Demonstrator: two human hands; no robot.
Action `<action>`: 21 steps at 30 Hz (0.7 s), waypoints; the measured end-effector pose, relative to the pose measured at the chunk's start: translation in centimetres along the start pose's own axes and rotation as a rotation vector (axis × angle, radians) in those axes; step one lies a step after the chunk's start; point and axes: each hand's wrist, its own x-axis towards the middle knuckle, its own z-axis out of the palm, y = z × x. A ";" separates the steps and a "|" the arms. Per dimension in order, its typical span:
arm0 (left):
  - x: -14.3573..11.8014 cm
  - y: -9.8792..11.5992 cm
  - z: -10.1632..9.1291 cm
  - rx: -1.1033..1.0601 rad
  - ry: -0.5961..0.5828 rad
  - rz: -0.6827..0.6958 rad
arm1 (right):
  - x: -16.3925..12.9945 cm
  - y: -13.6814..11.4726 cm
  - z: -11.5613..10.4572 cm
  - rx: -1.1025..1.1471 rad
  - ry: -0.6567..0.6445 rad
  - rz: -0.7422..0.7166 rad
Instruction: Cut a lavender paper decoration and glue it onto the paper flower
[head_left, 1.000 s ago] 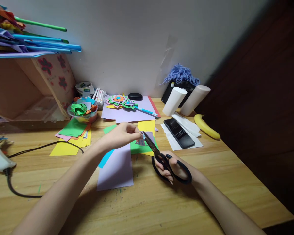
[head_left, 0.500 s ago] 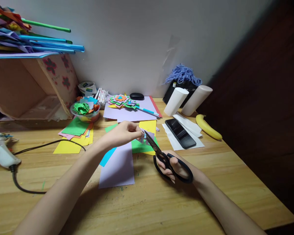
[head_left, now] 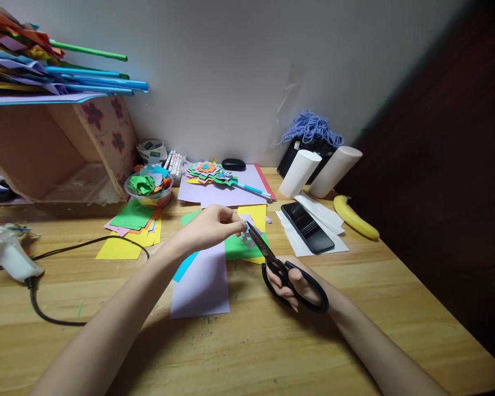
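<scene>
Between thumb and fingertips, my left hand (head_left: 219, 224) pinches a small cut paper piece (head_left: 247, 232), pale purple with a bit of light blue. My right hand (head_left: 289, 283) is closed round the handles of black scissors (head_left: 268, 254). The blade tips touch or lie very near the paper piece, just by the left fingertips. Below both hands are a purple paper sheet (head_left: 201, 291), a green sheet (head_left: 236, 251) and a yellow sheet (head_left: 258, 213) on the wooden table.
A paper flower (head_left: 208, 171) lies at the back. Left are a bowl of paper scraps (head_left: 149, 193), stacked coloured paper (head_left: 132, 215), a glue gun (head_left: 10, 256) with its cord, and a cardboard box (head_left: 61, 148). Right are a phone (head_left: 307, 226), a banana (head_left: 355, 217) and two white cylinders.
The whole view has shifted slightly, so objects sit a little further right. The paper piece has turned a little in my left fingers; both grips stay the same.
</scene>
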 end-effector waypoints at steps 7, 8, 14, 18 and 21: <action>0.0 -0.2 0.0 -0.023 -0.043 0.013 | 0.1 0.0 0.1 0.007 0.015 -0.005; 0.0 -0.2 0.0 -0.019 -0.041 0.010 | 0.1 0.0 0.1 0.005 0.018 -0.003; 0.2 -0.3 0.1 -0.023 -0.045 0.000 | 0.0 -0.2 0.1 0.000 0.032 0.019; 0.2 -0.3 0.1 -0.043 -0.039 0.001 | 0.0 -0.4 0.3 0.015 0.044 0.033; 0.2 -0.3 0.1 -0.045 -0.046 0.009 | 0.0 -0.5 0.4 0.015 0.056 0.045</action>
